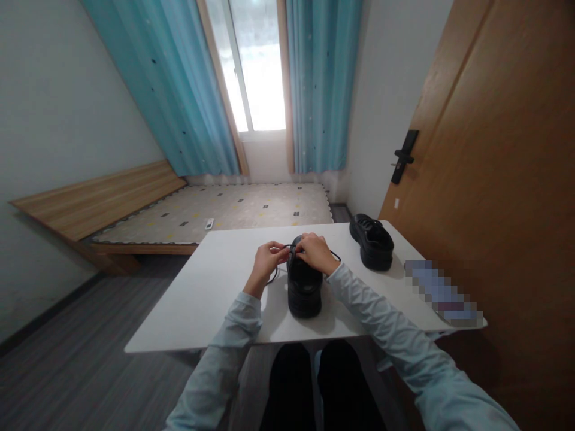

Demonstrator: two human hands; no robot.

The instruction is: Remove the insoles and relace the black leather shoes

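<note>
A black shoe (304,296) stands on the white table (202,287), its heel toward me and its toe away. My left hand (268,261) is at the left side of the shoe's front, its fingertips pinched on a black shoelace (273,276). From the right, my right hand (315,252) reaches over the front of the shoe, with fingers closed on the lace too. A lace end sticks out to the right of my right wrist. The toe is mostly hidden behind my hands.
A second black shoe (375,242) sits at the table's back right. A blurred flat item (442,293) lies on the right edge. Beyond the table is a bed (242,206) with a small white object (209,224). A wooden door (494,179) stands at the right.
</note>
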